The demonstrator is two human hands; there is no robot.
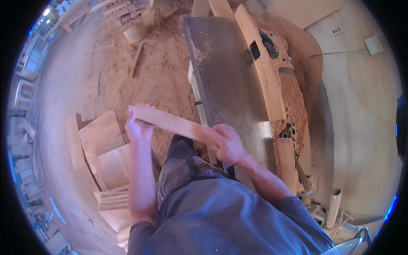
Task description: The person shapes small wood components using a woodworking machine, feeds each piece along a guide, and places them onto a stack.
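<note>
A short, pale wooden board [172, 122] is held across in front of my body, between both hands. My left hand [139, 126] is closed around its left end. At the other end my right hand [226, 143] grips the wood, slightly smeared by motion. Just right of the board lies the dark, flat metal table [229, 72] of a woodworking machine, and my right hand is above its near part. Along the table's right side runs a long wooden fence [265, 72] with a dark cut-out in it.
Stacked boards [112, 165] lie to my left on the dusty floor. Heaped sawdust [304, 55] covers the machine's right side beside the wall [361, 106]. A loose wood strip [136, 60] and a round container [134, 32] are on the floor ahead. A pale tube [334, 208] stands at lower right.
</note>
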